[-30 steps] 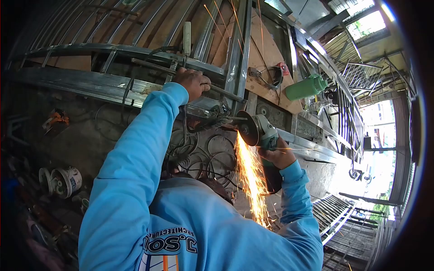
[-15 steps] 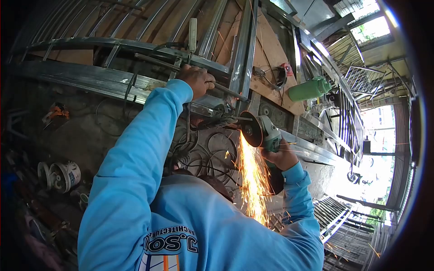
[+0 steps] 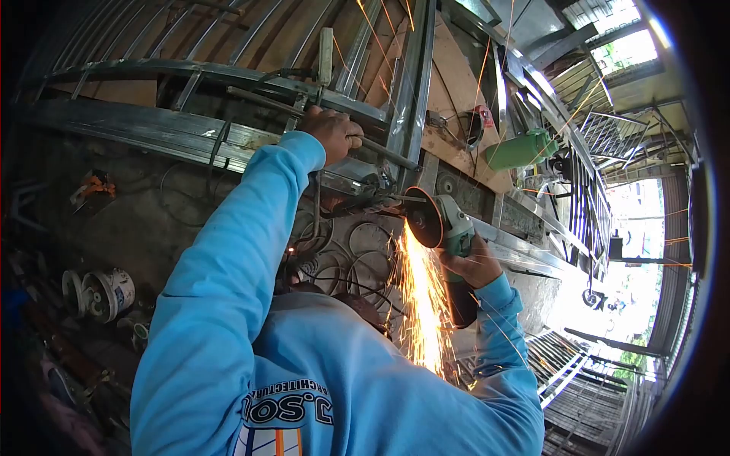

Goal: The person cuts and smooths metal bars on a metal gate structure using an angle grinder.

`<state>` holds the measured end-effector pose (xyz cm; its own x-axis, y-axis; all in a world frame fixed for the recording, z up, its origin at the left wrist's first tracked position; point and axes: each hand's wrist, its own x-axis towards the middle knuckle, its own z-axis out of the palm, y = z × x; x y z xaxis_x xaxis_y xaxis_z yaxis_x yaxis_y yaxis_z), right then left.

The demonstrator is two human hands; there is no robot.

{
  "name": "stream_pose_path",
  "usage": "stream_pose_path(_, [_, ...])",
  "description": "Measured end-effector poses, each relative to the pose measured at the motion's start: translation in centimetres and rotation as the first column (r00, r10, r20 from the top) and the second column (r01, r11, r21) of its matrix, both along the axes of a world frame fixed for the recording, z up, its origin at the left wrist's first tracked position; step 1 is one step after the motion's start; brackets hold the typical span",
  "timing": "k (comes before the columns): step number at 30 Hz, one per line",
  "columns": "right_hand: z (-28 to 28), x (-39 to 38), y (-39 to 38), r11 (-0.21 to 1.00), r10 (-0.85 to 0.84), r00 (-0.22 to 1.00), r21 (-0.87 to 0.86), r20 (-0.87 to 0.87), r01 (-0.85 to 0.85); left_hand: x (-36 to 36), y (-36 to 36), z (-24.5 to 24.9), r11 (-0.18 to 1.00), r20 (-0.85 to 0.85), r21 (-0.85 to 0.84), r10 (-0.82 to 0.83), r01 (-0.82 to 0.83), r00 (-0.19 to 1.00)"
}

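My left hand (image 3: 331, 137) is closed around a long metal rod (image 3: 385, 152) that slants across the workbench. In my right hand (image 3: 474, 263) is a green angle grinder (image 3: 456, 226), fingers wrapped round its body. The cutting disc (image 3: 423, 218) meets the end of a thin metal piece (image 3: 397, 198) beside a dark clamp-like fixture (image 3: 370, 188); the exact contact is hard to make out. A dense stream of orange sparks (image 3: 427, 311) pours down from the disc toward my body.
A green bottle (image 3: 518, 150) lies on the wooden board (image 3: 456, 114) beyond the grinder. Long steel tubes (image 3: 411, 91) and a barred metal frame (image 3: 190, 72) stretch across the far side. Coiled cable (image 3: 365, 251) lies below. A white bucket (image 3: 110, 295) stands at left.
Sparks now also fly as streaks across the upper and right side of the view. Both hands and the grinder have hardly moved.
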<state>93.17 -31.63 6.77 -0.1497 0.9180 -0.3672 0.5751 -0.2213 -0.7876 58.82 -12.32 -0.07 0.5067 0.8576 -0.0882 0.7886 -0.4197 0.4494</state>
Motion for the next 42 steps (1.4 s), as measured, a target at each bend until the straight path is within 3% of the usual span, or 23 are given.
stream_pose_path(7, [-1.4,0.7,0.3,1.0,-0.029,0.998,0.006,-0.056,0.029,0.0,0.0,0.1,1.0,-0.012,0.008,-0.006,0.006,1.0])
stream_pose_path(10, [-0.5,0.0,0.5,0.999,-0.033,0.987,-0.045,-0.159,0.026,0.1,0.0,0.0,1.0,-0.017,0.003,0.003,-0.003,1.0])
stream_pose_path(13, [-1.0,0.5,-0.2,0.999,0.002,0.996,0.038,-0.087,0.001,0.1,-0.1,-0.1,1.0,-0.005,0.026,0.013,-0.013,1.0])
stream_pose_path(16, [-1.4,0.4,-0.5,0.981,-0.157,0.942,-0.16,-0.295,0.113,0.1,0.0,0.0,1.0,-0.014,-0.004,-0.005,0.005,1.0])
stream_pose_path(19, [-0.9,0.5,0.3,0.999,0.001,0.991,-0.039,-0.131,-0.006,0.1,-0.1,0.2,1.0,-0.031,0.0,0.004,-0.004,1.0])
stream_pose_path(28, [-1.1,0.5,-0.2,0.996,-0.063,0.976,-0.076,-0.207,0.048,0.1,0.0,-0.5,1.0,-0.012,0.021,0.009,-0.009,1.0])
stream_pose_path(31, [-2.3,1.2,0.2,0.999,0.016,0.981,0.04,-0.194,-0.009,0.1,0.1,-0.4,1.0,-0.026,0.01,-0.002,0.003,1.0])
stream_pose_path(34, [-0.2,0.0,0.7,0.995,-0.033,0.997,-0.093,-0.072,0.026,0.0,0.1,-0.3,1.0,-0.027,0.012,-0.007,0.007,1.0])
stream_pose_path(37, [-0.9,0.3,0.3,1.0,-0.014,0.997,-0.027,-0.082,0.012,0.0,0.0,-0.2,1.0,-0.015,0.016,0.0,0.0,1.0])
stream_pose_path(40, [-0.5,-0.3,-0.1,0.986,-0.135,0.921,-0.137,-0.366,0.091,0.0,0.1,-0.2,1.0,-0.027,0.013,-0.006,0.006,1.0])
stream_pose_path(42, [-1.0,0.9,0.4,0.996,-0.022,0.992,-0.086,-0.123,0.012,0.1,0.0,-0.4,1.0,-0.034,0.019,-0.002,0.002,0.999])
